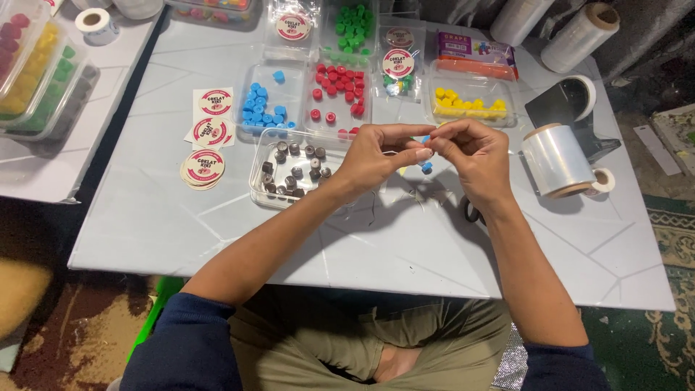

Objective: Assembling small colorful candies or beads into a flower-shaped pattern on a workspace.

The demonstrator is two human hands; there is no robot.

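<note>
At frame centre, a small blue bead (426, 166) was pinched between the left hand (376, 156) and right hand (470, 148); light, hard and slippery, best gripped by its sides. Beyond, trays of coloured beads (337, 90) were ranged.

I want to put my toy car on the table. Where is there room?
Bare tabletop lies along the near edge, left of the brown-bead tray, below the round stickers. Another bare patch sits near the right corner, below the clear film roll. The far side is crowded with trays of blue, red and yellow beads.
</note>
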